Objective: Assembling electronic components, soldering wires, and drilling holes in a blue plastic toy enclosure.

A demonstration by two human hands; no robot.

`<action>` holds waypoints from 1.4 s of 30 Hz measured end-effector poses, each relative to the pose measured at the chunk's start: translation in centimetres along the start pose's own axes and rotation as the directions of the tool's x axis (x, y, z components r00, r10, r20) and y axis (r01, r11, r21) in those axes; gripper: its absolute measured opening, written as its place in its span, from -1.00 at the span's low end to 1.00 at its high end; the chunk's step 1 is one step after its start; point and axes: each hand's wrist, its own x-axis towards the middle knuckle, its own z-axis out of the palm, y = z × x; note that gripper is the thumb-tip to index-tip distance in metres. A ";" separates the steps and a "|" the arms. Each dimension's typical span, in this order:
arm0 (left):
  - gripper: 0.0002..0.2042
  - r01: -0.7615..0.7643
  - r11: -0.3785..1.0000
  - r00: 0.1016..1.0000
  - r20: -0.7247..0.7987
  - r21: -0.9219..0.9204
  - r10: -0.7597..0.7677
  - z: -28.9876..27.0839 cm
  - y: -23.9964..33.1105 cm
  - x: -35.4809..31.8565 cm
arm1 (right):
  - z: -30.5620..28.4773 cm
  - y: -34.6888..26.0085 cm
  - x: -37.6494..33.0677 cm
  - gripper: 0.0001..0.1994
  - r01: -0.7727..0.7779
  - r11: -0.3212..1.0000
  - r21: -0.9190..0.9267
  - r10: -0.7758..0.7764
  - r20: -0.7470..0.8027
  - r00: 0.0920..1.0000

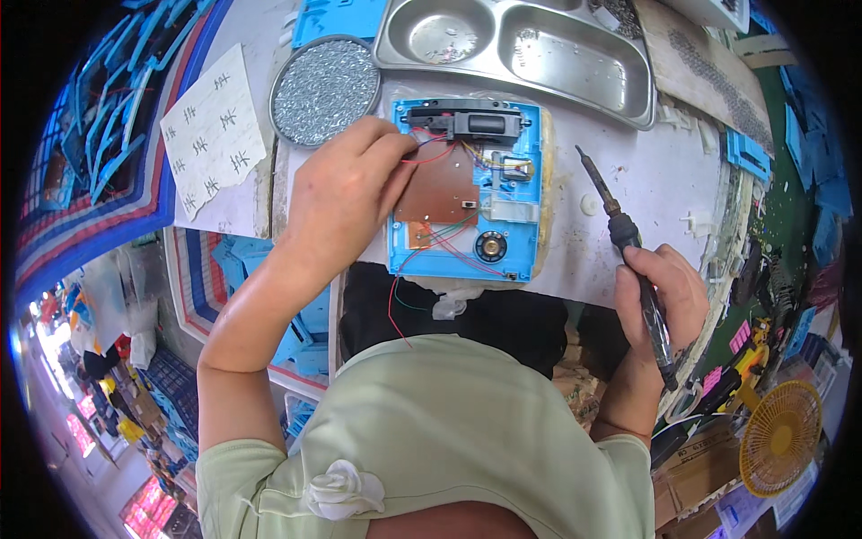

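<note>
A blue plastic housing (532,211) lies flat in front of me with its inside facing up. It holds a brown circuit board (438,193), a black mechanism (489,124) along the far side and a round black part (491,246) near the close edge. At the board's far left corner my left hand (346,184) is closed in a pinch on a thin red wire (422,160). My right hand (669,292) grips the dark handle of a soldering iron (621,225), whose tip points up and away, apart from the housing. Loose red and green wires hang over the housing's near edge.
A round dish (325,90) of small metal pieces stands beyond my left hand. Behind the housing sits a compartmented steel tray (575,58). A paper sheet (214,135) lies at left, near blue parts in a crate. A yellow fan (779,437) stands at lower right.
</note>
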 end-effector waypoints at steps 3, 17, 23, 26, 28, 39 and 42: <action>-0.85 0.008 0.999 1.000 -0.005 0.032 -0.008 0.1 -0.2 0.8 | 0.2 -0.7 0.8 -0.72 0.045 0.999 0.000 -0.045 0.003 0.999; -0.87 0.070 0.993 0.978 0.188 0.092 -0.086 -2.1 -0.9 0.2 | 0.5 -1.3 0.9 -0.77 -0.022 1.000 -0.022 0.021 -0.041 0.999; -0.86 0.323 0.929 0.944 0.125 -0.182 -0.304 -1.0 -1.8 -1.7 | 3.1 -1.2 1.4 -0.66 -0.119 0.974 0.194 0.142 -0.110 0.984; -0.90 0.286 0.935 0.958 0.074 -0.208 -0.277 -0.6 -1.8 -2.3 | 5.6 -2.3 3.6 -0.54 -0.157 0.952 0.262 0.173 -0.038 0.984; -0.92 0.215 0.952 0.972 -0.048 -0.218 -0.231 -0.1 -1.3 -2.4 | 8.6 -2.9 5.5 -0.50 -0.105 0.960 0.261 0.118 -0.033 0.992; -0.90 0.138 0.277 0.938 0.036 -0.951 -0.344 3.3 0.9 1.1 | 11.3 -2.5 7.1 -0.53 -0.205 0.913 0.352 0.253 -0.095 0.963; -0.88 0.251 0.231 0.932 0.170 -0.940 -0.320 3.1 1.2 1.7 | 10.7 -2.7 6.7 -0.51 -0.193 0.903 0.383 0.259 -0.129 0.957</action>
